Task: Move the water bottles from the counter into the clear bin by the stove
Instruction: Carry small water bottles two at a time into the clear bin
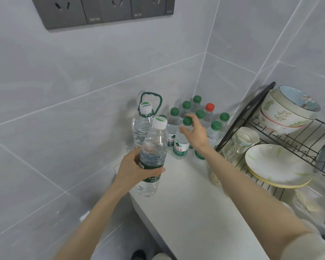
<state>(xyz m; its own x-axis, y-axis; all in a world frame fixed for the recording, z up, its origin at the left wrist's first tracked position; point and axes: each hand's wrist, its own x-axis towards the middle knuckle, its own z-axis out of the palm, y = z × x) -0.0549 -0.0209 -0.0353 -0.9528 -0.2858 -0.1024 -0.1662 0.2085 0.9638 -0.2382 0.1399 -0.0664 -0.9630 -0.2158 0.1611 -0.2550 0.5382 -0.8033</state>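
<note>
My left hand (133, 170) grips a clear water bottle (154, 147) with a white cap and dark green label, held above the counter's left edge. My right hand (195, 132) reaches into a cluster of small green-capped bottles (216, 128) in the counter's back corner. Its fingers are spread around the neck of the front green-capped bottle (180, 143), touching it without a closed grip. One bottle in the cluster has a red cap (209, 107). A larger white-capped bottle with a green carry handle (143, 126) stands to the left. No clear bin is in view.
The white counter (191, 212) runs toward me. A black wire dish rack (270, 139) on the right holds stacked bowls (287, 109), plates (276, 164) and a glass jar (236, 145). Grey tiled walls close the corner; sockets (105, 10) sit high on the wall.
</note>
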